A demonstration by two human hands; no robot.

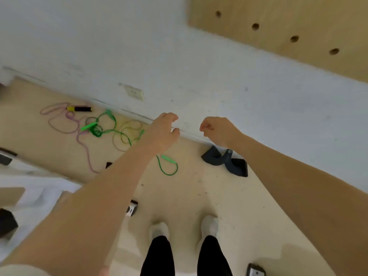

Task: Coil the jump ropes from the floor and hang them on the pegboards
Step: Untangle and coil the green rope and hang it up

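Several jump ropes lie tangled on the beige floor by the wall: a pink rope [59, 124] with a yellow and black handle [79, 108], a green rope [103, 126] with bright green handles, and a pale yellow rope [127, 134]. One green handle and loop [169, 164] lie just below my left wrist. My left hand [163, 132] hangs in the air above the ropes with loosely curled fingers, holding nothing. My right hand [215, 130] is curled into a loose fist, empty. A wooden pegboard [288, 30] with round holes is on the wall at the upper right.
A dark grey object [225, 162] lies on the floor against the wall under my right arm. A wall socket [135, 93] is low on the white wall. My feet [185, 230] stand on the floor; small black-and-white devices [131, 208] lie nearby. White furniture [33, 192] is at left.
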